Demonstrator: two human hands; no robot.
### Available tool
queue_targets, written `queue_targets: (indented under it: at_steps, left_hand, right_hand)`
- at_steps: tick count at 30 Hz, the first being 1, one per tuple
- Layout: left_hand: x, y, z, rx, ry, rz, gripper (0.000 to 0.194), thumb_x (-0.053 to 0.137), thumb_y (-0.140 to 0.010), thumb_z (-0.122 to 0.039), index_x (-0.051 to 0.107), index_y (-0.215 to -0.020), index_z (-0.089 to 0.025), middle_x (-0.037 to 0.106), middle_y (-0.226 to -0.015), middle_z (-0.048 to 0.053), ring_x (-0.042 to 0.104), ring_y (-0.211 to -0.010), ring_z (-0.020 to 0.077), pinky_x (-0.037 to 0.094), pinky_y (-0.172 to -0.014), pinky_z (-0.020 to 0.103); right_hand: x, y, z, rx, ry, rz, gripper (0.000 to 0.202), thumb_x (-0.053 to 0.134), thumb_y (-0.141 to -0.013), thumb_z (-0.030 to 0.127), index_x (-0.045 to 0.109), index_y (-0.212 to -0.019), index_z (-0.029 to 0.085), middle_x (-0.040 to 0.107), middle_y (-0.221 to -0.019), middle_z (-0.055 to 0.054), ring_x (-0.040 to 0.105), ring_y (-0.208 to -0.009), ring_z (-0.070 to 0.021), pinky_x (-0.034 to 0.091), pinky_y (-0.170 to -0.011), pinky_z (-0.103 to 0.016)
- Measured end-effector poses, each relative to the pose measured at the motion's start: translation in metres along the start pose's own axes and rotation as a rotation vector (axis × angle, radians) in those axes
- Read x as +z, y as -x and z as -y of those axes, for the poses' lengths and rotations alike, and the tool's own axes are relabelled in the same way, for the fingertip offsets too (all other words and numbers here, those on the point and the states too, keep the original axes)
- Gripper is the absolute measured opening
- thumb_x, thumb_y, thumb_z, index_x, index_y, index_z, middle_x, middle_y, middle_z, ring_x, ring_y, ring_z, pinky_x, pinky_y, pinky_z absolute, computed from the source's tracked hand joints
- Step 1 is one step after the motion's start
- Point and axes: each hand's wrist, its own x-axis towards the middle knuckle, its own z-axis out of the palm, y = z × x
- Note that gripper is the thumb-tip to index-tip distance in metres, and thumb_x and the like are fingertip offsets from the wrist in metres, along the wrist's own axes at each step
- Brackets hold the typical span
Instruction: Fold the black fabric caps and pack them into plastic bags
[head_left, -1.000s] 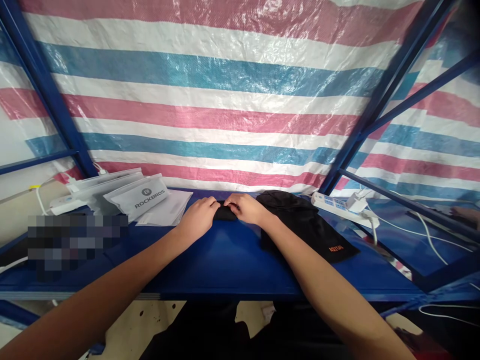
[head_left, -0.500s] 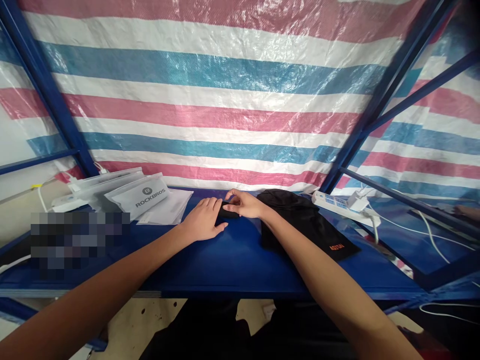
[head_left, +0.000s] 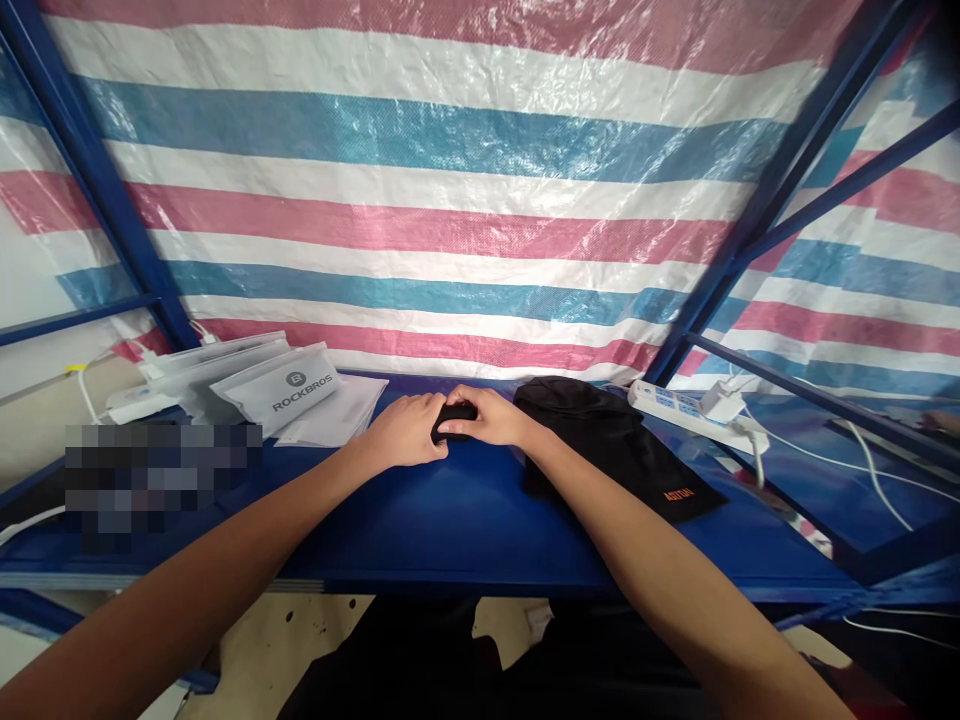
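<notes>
A small dark bundle (head_left: 453, 424) is held between my two hands over the middle of the blue table (head_left: 450, 530). My left hand (head_left: 411, 428) wraps round its left end, fingers curled. My right hand (head_left: 486, 415) grips the right end, with the thumb along the near side and the fingers over the far side. Much of the bundle is hidden by the hands. To the right of my right hand lies a black cloth (head_left: 600, 430) with orange lettering at its near corner.
Clear ROCKBROS pouches (head_left: 289, 385) and white sheets (head_left: 352, 405) lie at the back left. A blurred patch (head_left: 161, 480) covers things at the left. A white power strip (head_left: 694, 415) with cables stands at the right. Blue frame posts (head_left: 712, 285) rise at both sides.
My left hand has curled from lying flat over the dark bundle's left end to gripping it. My right fingers have closed round the other end.
</notes>
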Motion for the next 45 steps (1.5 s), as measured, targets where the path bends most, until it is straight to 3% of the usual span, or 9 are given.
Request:
queue_targets:
  at_steps: [5,9,12,15,22,28,32,39,45]
  left_hand:
    - [0.003,0.012,0.006,0.002,0.066,-0.049,0.047,0.070,-0.099,-0.050,0.058,-0.133,-0.020,0.071,-0.125,0.014,0.073,-0.108,0.0353,0.055,-0.086,0.043]
    - [0.004,0.007,0.010,-0.081,0.189,-0.017,0.041,0.075,-0.094,-0.048,0.061,-0.124,-0.023,0.075,-0.116,0.010,0.077,-0.098,0.0339,0.054,-0.075,0.038]
    - [-0.001,0.002,0.013,-0.086,0.297,-0.023,0.039,0.075,-0.094,-0.051,0.066,-0.117,-0.022,0.078,-0.109,0.009,0.077,-0.097,0.0348,0.055,-0.077,0.039]
    - [-0.010,0.001,0.018,-0.059,0.428,-0.002,0.048,0.077,-0.092,-0.058,0.072,-0.122,-0.021,0.081,-0.110,0.010,0.078,-0.103,0.0359,0.058,-0.083,0.040]
    - [-0.029,0.005,0.038,0.071,0.837,0.186,0.046,0.082,-0.091,-0.048,0.082,-0.126,-0.019,0.083,-0.122,0.007,0.077,-0.113,0.0335,0.060,-0.094,0.038]
    - [-0.038,0.009,0.050,-0.092,1.106,0.359,0.067,0.095,-0.078,-0.047,0.077,-0.138,-0.023,0.081,-0.130,0.010,0.076,-0.121,0.0353,0.060,-0.105,0.046]
    - [-0.036,0.008,0.052,-0.137,1.153,0.226,0.076,0.096,-0.077,-0.049,0.072,-0.144,-0.023,0.077,-0.138,0.012,0.072,-0.128,0.0359,0.060,-0.106,0.046]
    - [-0.032,0.009,0.044,-0.147,1.220,0.079,0.068,0.090,-0.087,-0.050,0.071,-0.147,-0.024,0.078,-0.135,0.010,0.074,-0.123,0.0335,0.062,-0.100,0.043]
    - [-0.034,0.011,0.048,-0.219,1.319,0.018,0.066,0.091,-0.087,-0.052,0.075,-0.144,-0.022,0.077,-0.136,0.015,0.077,-0.115,0.0343,0.064,-0.076,0.035]
  right_hand:
    - [0.001,-0.005,-0.010,0.218,-0.260,0.025,0.053,0.081,-0.089,0.069,0.075,-0.104,0.018,0.078,-0.100,-0.004,0.070,-0.087,-0.0201,0.052,-0.075,-0.029]
    - [0.004,-0.002,-0.004,0.229,-0.254,-0.029,0.053,0.075,-0.093,0.072,0.077,-0.102,0.019,0.077,-0.096,-0.003,0.071,-0.083,-0.0196,0.054,-0.073,-0.029]
    - [0.007,0.001,0.004,0.142,-0.208,-0.118,0.054,0.075,-0.098,0.064,0.074,-0.134,0.024,0.078,-0.126,-0.008,0.074,-0.112,-0.0255,0.060,-0.094,-0.036]
    - [0.007,0.004,0.014,0.009,-0.244,-0.113,0.069,0.072,-0.104,0.055,0.050,-0.167,0.035,0.059,-0.163,-0.010,0.064,-0.142,-0.0278,0.054,-0.117,-0.045]
    - [0.001,0.005,0.051,-0.274,-0.134,0.077,0.077,0.094,-0.087,0.041,0.062,-0.158,0.041,0.053,-0.171,-0.005,0.043,-0.163,-0.0337,0.038,-0.133,-0.054]
    - [0.005,0.004,0.062,-0.322,-0.120,0.111,0.088,0.099,-0.081,0.029,0.061,-0.159,0.041,0.055,-0.169,-0.004,0.049,-0.159,-0.0336,0.040,-0.133,-0.053]
    - [0.005,0.001,0.047,-0.229,-0.180,-0.016,0.064,0.092,-0.086,0.023,0.074,-0.147,0.037,0.063,-0.162,-0.005,0.057,-0.153,-0.0322,0.045,-0.130,-0.052]
    - [0.002,0.002,0.035,0.001,-0.515,-0.091,0.069,0.099,-0.076,0.038,0.077,-0.141,0.035,0.063,-0.161,-0.007,0.072,-0.133,-0.0355,0.069,-0.101,-0.048]
    - [0.000,0.000,0.036,-0.207,-0.274,-0.203,0.059,0.095,-0.086,0.037,0.077,-0.143,0.035,0.070,-0.152,-0.008,0.066,-0.143,-0.0319,0.050,-0.125,-0.053]
